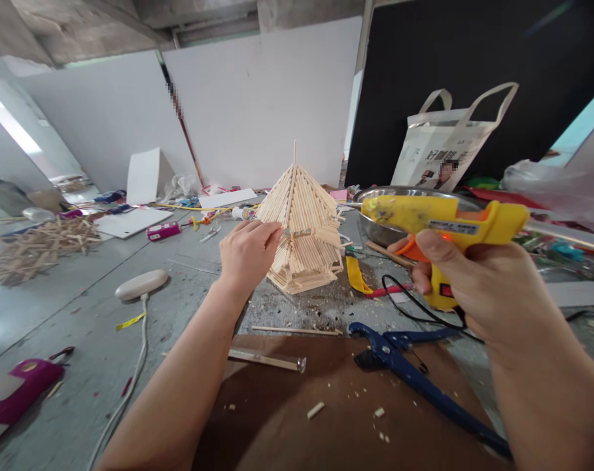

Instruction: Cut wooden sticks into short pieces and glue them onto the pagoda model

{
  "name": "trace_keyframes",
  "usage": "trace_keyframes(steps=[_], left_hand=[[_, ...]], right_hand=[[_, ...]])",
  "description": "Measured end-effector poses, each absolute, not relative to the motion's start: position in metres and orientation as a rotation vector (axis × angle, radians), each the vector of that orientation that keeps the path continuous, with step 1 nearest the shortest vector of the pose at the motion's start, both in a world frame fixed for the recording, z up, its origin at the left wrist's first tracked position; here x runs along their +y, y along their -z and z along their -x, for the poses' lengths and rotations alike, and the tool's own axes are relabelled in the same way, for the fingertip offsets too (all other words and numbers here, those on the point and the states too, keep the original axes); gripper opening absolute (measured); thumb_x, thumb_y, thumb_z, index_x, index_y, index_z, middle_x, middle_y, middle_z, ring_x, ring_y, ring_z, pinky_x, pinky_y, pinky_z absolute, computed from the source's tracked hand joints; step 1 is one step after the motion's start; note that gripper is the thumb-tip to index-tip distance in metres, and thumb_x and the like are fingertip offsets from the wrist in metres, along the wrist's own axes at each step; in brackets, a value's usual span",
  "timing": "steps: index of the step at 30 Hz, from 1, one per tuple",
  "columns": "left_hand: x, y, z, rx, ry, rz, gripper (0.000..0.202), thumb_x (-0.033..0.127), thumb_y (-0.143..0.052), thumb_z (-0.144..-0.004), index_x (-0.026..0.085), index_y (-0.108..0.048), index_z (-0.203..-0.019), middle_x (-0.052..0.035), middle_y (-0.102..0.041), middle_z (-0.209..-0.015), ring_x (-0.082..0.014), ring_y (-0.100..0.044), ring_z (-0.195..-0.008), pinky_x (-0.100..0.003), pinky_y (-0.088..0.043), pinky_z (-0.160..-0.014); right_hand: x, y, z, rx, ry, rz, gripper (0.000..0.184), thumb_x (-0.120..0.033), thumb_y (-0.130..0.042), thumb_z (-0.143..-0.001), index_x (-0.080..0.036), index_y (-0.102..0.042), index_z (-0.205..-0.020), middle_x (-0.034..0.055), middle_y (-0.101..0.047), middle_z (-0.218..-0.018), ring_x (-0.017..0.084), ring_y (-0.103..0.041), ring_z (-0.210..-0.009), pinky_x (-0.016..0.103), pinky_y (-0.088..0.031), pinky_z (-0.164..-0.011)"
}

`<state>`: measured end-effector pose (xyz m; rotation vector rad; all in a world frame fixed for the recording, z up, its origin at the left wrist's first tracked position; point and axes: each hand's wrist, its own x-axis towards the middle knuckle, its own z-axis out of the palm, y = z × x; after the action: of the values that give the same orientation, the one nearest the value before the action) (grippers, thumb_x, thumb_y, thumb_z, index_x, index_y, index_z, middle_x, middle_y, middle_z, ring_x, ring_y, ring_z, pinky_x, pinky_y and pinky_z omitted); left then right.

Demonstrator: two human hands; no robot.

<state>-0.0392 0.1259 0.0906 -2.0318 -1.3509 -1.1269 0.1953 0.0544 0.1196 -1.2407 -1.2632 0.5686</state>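
Observation:
A tower-like model of thin wooden sticks (304, 203), with a pointed roof and a stick upright at its tip, stands in the middle. My left hand (248, 255) is at the model's left side, fingers pinched together; what lies between them is too small to make out. A greyish strip (297, 232) shows just beyond the fingertips, against the model. In my right hand (466, 281) is a yellow hot glue gun (493, 222), held by its handle with a finger at the orange trigger. Its nozzle points left toward the model, apart from it.
Blue cutters (419, 379) lie on a brown board (277, 418) with wood scraps. Behind the glue gun stand a metal bowl (375, 229) and a paper bag (439, 147). At left are a white corded device (142, 284), a magenta tool (22, 396) and a stick pile (46, 248).

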Motion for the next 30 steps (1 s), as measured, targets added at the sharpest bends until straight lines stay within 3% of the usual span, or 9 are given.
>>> trace_keyframes(steps=[7, 12, 17, 30], left_hand=[[0.1258, -0.0910, 0.0382, -1.371, 1.135, 2.045, 0.023, 0.028, -0.043, -0.078, 0.021, -0.065, -0.079, -0.0010, -0.063, -0.067, -0.0121, -0.055, -0.067, -0.024, -0.041, -0.062], [0.1272, -0.0906, 0.0383, -1.362, 1.139, 2.055, 0.023, 0.029, -0.043, -0.078, 0.021, -0.064, -0.079, -0.0011, -0.063, -0.066, -0.0121, -0.055, -0.067, -0.024, -0.041, -0.062], [0.1268, -0.0905, 0.0378, -1.373, 1.131, 2.059, 0.022, 0.028, -0.043, -0.078, 0.021, -0.064, -0.077, -0.0009, -0.063, -0.066, -0.0119, -0.055, -0.068, -0.023, -0.040, -0.061], [0.1252, -0.0913, 0.0367, -1.324, 1.091, 2.036, 0.024, 0.028, -0.041, -0.079, 0.022, -0.064, -0.074, -0.0009, -0.064, -0.067, -0.0129, -0.055, -0.069, -0.024, -0.040, -0.061]], right_hand=[[0.0546, -0.1184, -0.1961, -1.281, -0.566, 1.261, 0.028, -0.048, -0.058, -0.063, -0.020, -0.059, -0.065, -0.0039, -0.046, -0.041, 0.008, -0.040, -0.033, 0.023, -0.029, -0.033], [0.0554, -0.1181, -0.1964, -1.291, -0.568, 1.266, 0.030, -0.049, -0.058, -0.063, -0.020, -0.059, -0.064, -0.0016, -0.052, -0.047, 0.007, -0.039, -0.034, 0.024, -0.029, -0.034], [0.0553, -0.1180, -0.1969, -1.300, -0.538, 1.287, 0.031, -0.051, -0.057, -0.063, -0.020, -0.060, -0.062, -0.0031, -0.047, -0.040, 0.008, -0.040, -0.035, 0.024, -0.030, -0.034], [0.0547, -0.1184, -0.1961, -1.307, -0.559, 1.316, 0.032, -0.051, -0.058, -0.061, -0.019, -0.060, -0.061, -0.0025, -0.049, -0.042, 0.007, -0.039, -0.035, 0.024, -0.029, -0.035]])
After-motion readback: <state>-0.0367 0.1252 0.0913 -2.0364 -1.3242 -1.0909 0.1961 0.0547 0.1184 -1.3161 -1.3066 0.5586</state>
